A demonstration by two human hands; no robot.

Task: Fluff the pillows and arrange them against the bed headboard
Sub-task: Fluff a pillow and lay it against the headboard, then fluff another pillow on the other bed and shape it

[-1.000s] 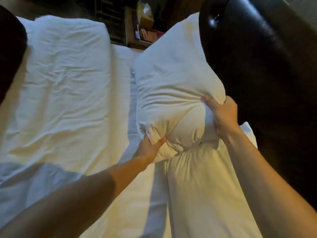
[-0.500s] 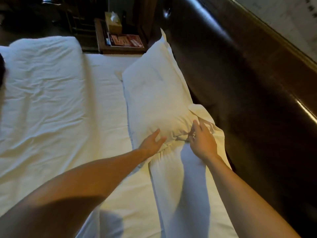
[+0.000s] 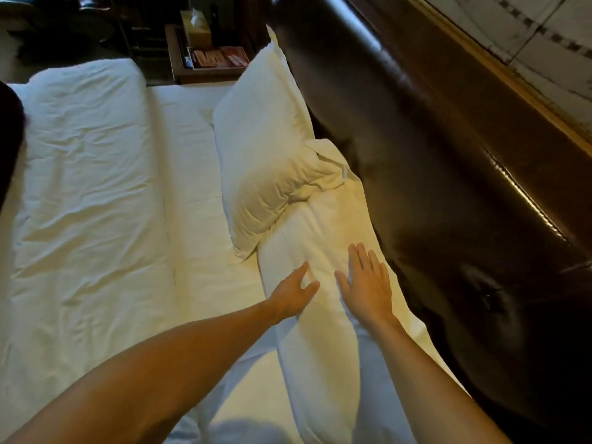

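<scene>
Two white pillows lie in a row along the dark leather headboard. The far pillow leans on the headboard, its near end crumpled and overlapping the near pillow. My left hand rests open on the near pillow's left side, fingers spread. My right hand lies flat and open on the same pillow's top, close to the headboard. Neither hand grips anything.
A folded white duvet covers the left part of the bed over a white sheet. A wooden bedside table with a tissue box and leaflets stands beyond the far pillow.
Both hands let go of the far pillow, which dropped from its raised position onto the bed against the headboard. The hands then moved back onto the near pillow and opened flat.
</scene>
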